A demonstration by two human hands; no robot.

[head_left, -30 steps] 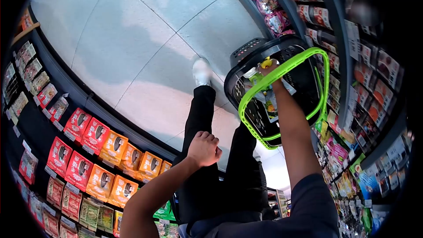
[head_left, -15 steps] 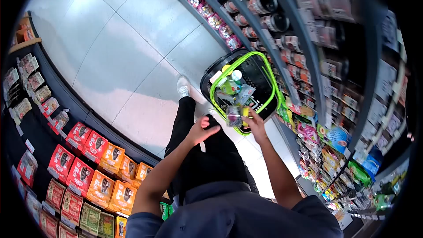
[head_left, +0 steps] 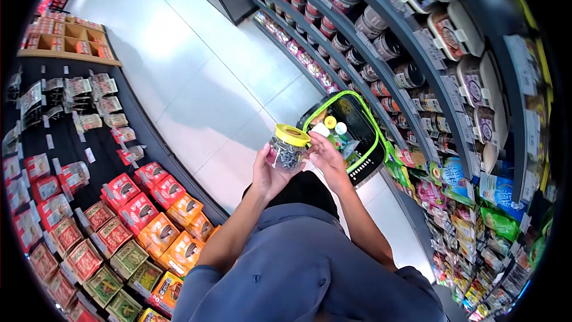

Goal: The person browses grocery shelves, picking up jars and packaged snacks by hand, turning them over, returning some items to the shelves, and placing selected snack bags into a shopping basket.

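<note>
A clear jar (head_left: 287, 156) with a yellow lid and dark contents is held upright between both hands in front of the body. My left hand (head_left: 269, 174) wraps round its left side and underside. At the jar's right side, my right hand (head_left: 327, 156) has its fingers against the lid and wall. Just beyond, a black basket (head_left: 368, 170) with a bright green handle rests by the right shelves. Inside it are several packed items, among them a white-lidded container (head_left: 341, 128) and a yellow-lidded one (head_left: 330, 122).
Shelves (head_left: 387, 36) of jars and tubs curve along the right, with bagged snacks (head_left: 453, 214) lower down. Red and orange packets (head_left: 158, 232) fill the left display. A wooden rack (head_left: 77, 45) stands at the far left, and pale floor tiles (head_left: 196, 77) run between.
The jar has come out from over the basket to in front of the body, and my left hand has joined on it. The view has tilted up and shows more of the aisle.
</note>
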